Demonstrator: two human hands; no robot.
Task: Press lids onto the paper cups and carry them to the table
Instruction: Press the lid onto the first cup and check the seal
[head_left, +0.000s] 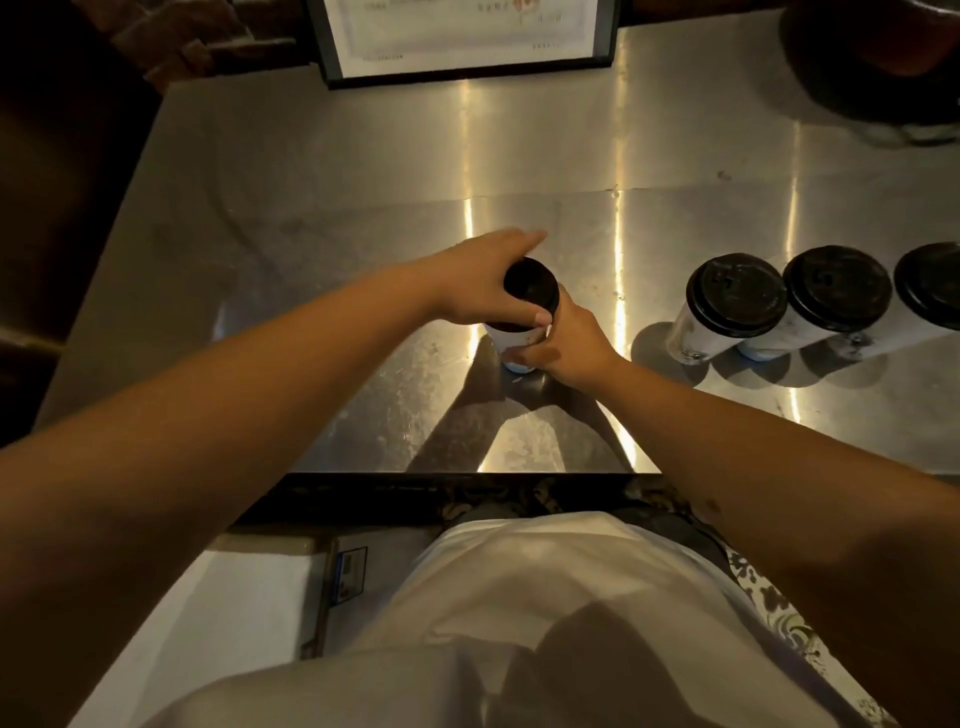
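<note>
Paper cup stands upright at frame centre on the worktop; right hand grips its side, left hand holds the lid directly above.

Left hand sits over the black lid of a paper cup mid-counter, right hand gripping the cup's side. Three lidded cups line up toward the counter's right edge.
</note>
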